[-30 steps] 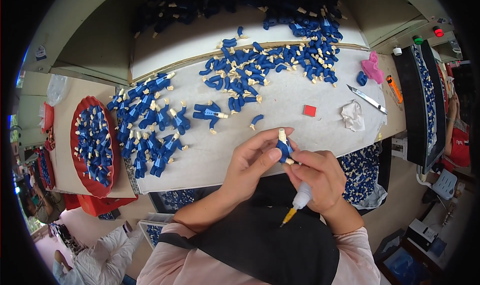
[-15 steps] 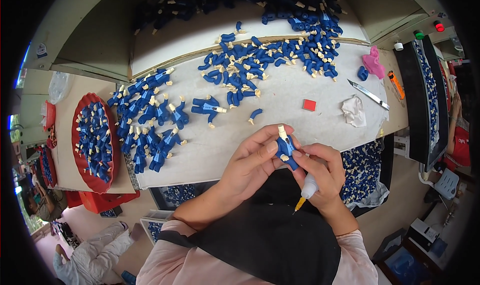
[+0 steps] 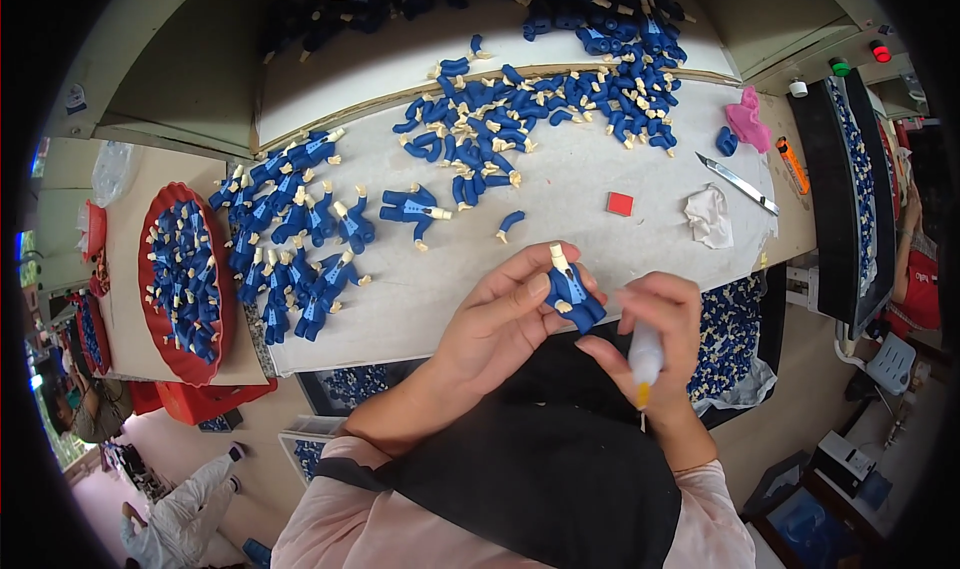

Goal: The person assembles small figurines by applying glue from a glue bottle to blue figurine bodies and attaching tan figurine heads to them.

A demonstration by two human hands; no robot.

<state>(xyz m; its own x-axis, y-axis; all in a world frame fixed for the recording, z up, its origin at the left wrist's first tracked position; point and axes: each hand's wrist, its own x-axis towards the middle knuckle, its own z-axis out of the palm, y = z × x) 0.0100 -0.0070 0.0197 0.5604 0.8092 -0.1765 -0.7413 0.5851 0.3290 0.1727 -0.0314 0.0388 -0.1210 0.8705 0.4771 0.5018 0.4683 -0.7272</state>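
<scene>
My left hand (image 3: 480,334) pinches a small headless figure (image 3: 570,291) in a blue suit, with cream neck and hand, upright above the near table edge. Just right of it, my right hand (image 3: 678,341) is curled around a small white bottle (image 3: 647,354) with a yellow needle tip pointing down toward me; its thumb and fingers are apart from the figure. Straight ahead on the white table lie one loose blue arm (image 3: 512,224) and a single figure (image 3: 410,207). Several similar figures (image 3: 290,229) are heaped at the left, and loose blue arms (image 3: 500,119) at the back.
A red scalloped dish (image 3: 153,309) of blue parts stands far left. On the right lie a red block (image 3: 619,204), crumpled tissue (image 3: 708,219), a utility knife (image 3: 738,183), pink cloth (image 3: 747,122) and an orange-handled tool (image 3: 792,167). Below the table's right edge is a bin of parts (image 3: 730,339).
My right hand has moved away from the figure to the right, carrying the bottle. The figure stays in my left hand and its legs now show more fully.
</scene>
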